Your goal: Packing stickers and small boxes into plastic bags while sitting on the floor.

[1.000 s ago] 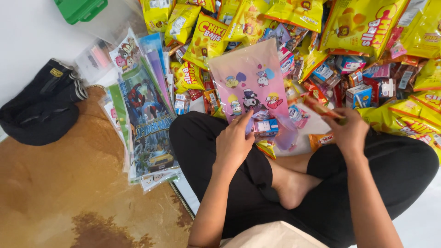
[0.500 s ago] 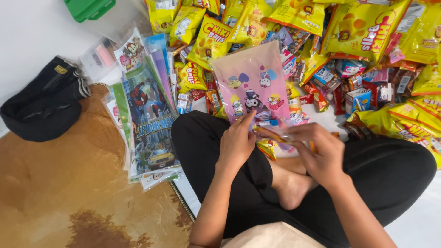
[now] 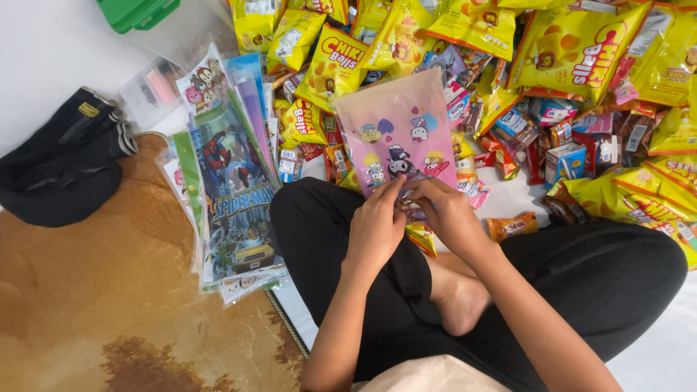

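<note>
We sit cross-legged on the floor (image 3: 65, 43) with the pink bag (image 3: 398, 131) propped against our knee, its lower edge at our lap. Our left hand (image 3: 375, 226) and right hand (image 3: 444, 214) are together at that edge, fingers pinched on the bag's mouth; whether something small is between them we cannot tell. To do this well, we judge it best to keep one hand holding the film taut while the other works the opening, so the thin plastic does not crumple or tear. The bag is translucent pink with small cartoon figures and hearts printed on it. Left of our leg lies a fanned stack of flat packs (image 3: 232, 196), the top one blue with a red superhero figure. Beyond the bag, yellow snack bags (image 3: 581, 51) with red lettering pile up, with small cartons (image 3: 565, 158) and wrapped sweets among them. A green lid (image 3: 138, 11) and a dark bundle of cloth (image 3: 62, 167) sit at far left.
</note>
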